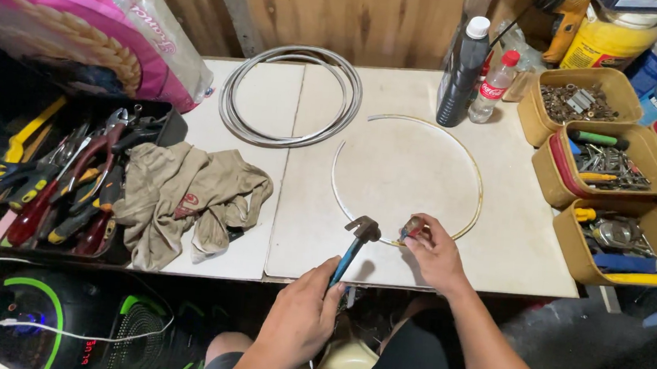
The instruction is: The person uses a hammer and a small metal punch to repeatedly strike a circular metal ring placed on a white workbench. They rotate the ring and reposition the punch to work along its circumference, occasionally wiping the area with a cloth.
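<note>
Up at the far left, a big pink and white sack [83, 21] with a picture of grain leans over the corner of the white table [510, 253]. Below it a black tray [158, 116] holds pliers and screwdrivers with red, yellow and black handles, and a crumpled beige cloth [187, 197] lies beside it. A coil of grey cable [292, 96] rests toward the back. Further right stand a tall black bottle [460, 70] with a white cap and a small clear bottle [495, 87] with a red cap and red label. At the right edge, mustard-yellow tubs [581, 99] hold nuts, keys and tools; a yellow jug [609, 39] stands behind them.

On the table lies a thin pale hoop [474, 169], open at its upper left. The left hand [301, 319] is closed around the blue handle of a hammer [355, 245], whose long axis runs from the hand up and slightly right, with the dark metal head over the near edge of the table, just beside the hoop's near arc. The right hand [436, 251] pinches a small dark piece [411, 228] between thumb and fingertips, right at the hoop's near arc; I cannot tell what it is.
</note>
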